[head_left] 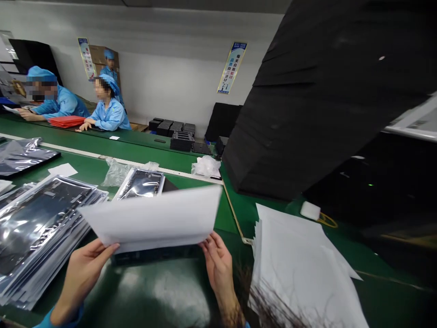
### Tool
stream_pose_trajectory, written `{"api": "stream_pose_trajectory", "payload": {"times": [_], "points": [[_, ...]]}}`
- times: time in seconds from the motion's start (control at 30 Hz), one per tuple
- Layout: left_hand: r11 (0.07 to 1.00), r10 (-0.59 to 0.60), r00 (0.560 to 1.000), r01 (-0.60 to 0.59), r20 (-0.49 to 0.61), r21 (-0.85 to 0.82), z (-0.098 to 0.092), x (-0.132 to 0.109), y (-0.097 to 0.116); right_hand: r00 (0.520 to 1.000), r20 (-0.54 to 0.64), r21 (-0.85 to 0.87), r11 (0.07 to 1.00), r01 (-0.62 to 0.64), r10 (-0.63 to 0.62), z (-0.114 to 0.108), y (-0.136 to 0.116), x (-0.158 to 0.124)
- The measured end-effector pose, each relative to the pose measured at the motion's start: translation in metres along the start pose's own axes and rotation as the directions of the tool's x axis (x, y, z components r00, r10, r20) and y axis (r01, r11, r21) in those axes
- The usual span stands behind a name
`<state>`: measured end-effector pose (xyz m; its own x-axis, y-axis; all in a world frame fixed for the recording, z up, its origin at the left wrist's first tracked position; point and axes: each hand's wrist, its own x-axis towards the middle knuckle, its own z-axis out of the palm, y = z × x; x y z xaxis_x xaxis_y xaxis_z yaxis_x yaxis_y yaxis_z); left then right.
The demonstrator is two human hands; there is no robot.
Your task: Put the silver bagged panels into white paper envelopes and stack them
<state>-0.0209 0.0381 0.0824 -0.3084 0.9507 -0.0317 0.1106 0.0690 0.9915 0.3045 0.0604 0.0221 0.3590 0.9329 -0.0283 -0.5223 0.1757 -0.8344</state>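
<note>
A sheet of white paper (153,218) spans the space in front of me, raised above the green table. Its near left corner is pinched between the thumb and fingers of my left hand (85,269). At the near right corner, my right hand (218,264) grips the same sheet. Under the paper's near edge a dark flat panel (153,254) shows in part; the sheet hides the rest of it. Left of my left hand lies a stack of dark panels in clear film (44,218). A pile of white sheets (300,269) rests to the right of my right hand.
A smaller film-covered panel (143,182) and crumpled clear plastic (116,172) lie behind the sheet. Black cloth (307,91) rises at the right, near a white box with a yellow cable (310,210). Several people in blue (111,114) are across the green bench (143,146).
</note>
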Motion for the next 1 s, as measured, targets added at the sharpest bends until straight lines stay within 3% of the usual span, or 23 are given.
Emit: {"api": "stream_pose_trajectory", "payload": {"times": [0.13, 0.3, 0.6, 0.73, 1.0], "points": [[0.951, 0.157, 0.988, -0.156, 0.018, 0.266, -0.022, 0.004, -0.001, 0.98, 0.105, -0.222, 0.957, 0.186, -0.167, -0.011, 0.01, -0.001], [0.936, 0.187, 0.977, -0.208, 0.101, 0.283, -0.027, 0.008, -0.007, 0.929, 0.213, -0.518, 0.771, 0.369, -0.301, -0.009, 0.007, -0.006], [0.894, 0.281, 0.939, -0.332, 0.198, 0.3, -0.034, 0.017, -0.019, 0.801, 0.524, -0.524, 0.632, 0.571, -0.29, 0.003, -0.031, 0.0], [0.88, 0.303, 0.926, -0.363, 0.228, 0.306, -0.032, 0.02, -0.019, 0.793, 0.466, -0.542, 0.583, 0.606, -0.391, 0.007, -0.036, -0.005], [0.903, 0.253, 0.949, -0.302, 0.19, 0.306, -0.028, 0.017, -0.027, 0.751, 0.306, -0.568, 0.521, 0.637, -0.585, 0.02, -0.042, -0.018]]}}
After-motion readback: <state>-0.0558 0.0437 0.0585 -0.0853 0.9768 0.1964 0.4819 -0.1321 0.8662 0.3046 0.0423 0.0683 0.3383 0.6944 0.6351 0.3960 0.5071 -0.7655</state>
